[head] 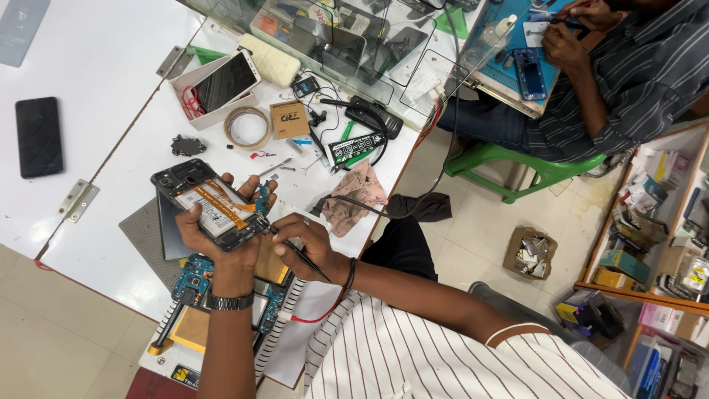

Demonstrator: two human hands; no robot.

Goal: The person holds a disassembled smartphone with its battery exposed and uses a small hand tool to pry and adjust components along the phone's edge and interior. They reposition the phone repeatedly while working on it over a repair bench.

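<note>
Seen from above: a white worktable (111,66), crowded on its right half. On the far side, past a glass partition (347,44), a co-worker in a dark striped shirt (628,81), seated on a green plastic chair (517,159), both hands busy over a blue opened phone (529,72). To the right, shelves (650,222) packed with small boxes. On the table, lying flat: a black phone (38,137) well apart at the left, a white phone in an open box (221,80), a ring of tape (247,127), a small brown square packet (289,119), a crumpled pink cloth (354,196). Near the table edge, a grey mat (140,236) and below it a blue circuit board (193,279). Held above the mat, in the left hand (214,236), an opened phone with the battery showing (207,203): fingers curled around it from below, thumb pressed on its lower edge, grip firm. Just beside, the right hand (303,244), fingers closed in a pinch on thin black tweezers (295,251), tip reaching the lower right corner of the opened phone, probably touching it, though too small to tell for sure. On the left wrist, a metal wristwatch (230,301).
</note>
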